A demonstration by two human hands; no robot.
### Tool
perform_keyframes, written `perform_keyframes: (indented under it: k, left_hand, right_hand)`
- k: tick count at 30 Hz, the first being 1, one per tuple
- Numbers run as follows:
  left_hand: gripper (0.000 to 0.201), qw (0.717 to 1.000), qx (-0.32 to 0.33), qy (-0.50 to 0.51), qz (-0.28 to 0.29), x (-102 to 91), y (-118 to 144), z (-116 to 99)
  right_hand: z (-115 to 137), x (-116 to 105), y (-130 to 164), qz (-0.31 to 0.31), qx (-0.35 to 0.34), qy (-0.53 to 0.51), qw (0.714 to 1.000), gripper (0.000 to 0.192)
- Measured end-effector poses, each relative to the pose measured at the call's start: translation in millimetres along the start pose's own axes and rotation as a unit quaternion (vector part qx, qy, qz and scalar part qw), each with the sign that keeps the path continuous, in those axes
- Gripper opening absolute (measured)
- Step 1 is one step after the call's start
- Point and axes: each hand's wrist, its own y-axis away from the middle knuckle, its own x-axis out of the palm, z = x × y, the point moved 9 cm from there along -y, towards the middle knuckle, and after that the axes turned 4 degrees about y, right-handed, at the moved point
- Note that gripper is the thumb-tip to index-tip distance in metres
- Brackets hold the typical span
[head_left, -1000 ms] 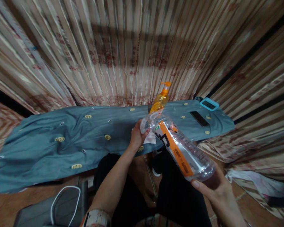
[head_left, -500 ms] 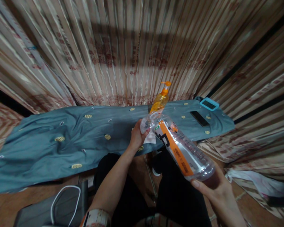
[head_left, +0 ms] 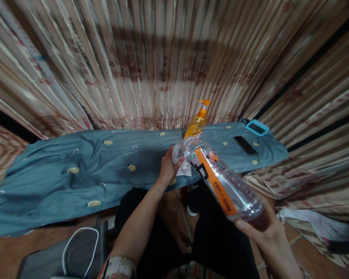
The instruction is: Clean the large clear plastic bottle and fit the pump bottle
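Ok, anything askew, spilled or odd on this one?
Nothing spilled. The clear bottle is held tilted, base in the right hand, while the left hand presses a white cloth at its neck. The blue cover lies rumpled; the pump bottle stands upright.

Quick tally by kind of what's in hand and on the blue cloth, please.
Bottles: 2 (clear bottle with orange label, orange pump bottle)
White cloth: 1 (white cloth, in the left hand)
Flat devices: 2 (black phone, blue-framed device)
Total: 5
The right hand holds the clear bottle's base.
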Motion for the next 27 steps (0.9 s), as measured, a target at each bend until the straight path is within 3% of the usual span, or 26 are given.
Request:
perform_keyframes:
  k: [27]
  left_hand:
    - [0.051, 1.000, 0.000, 0.007, 0.002, -2.0, -0.3, -6.0]
  right_hand:
    - [-0.6, 0.3, -0.9, 0.001, -0.007, -0.014, 1.000, 0.062]
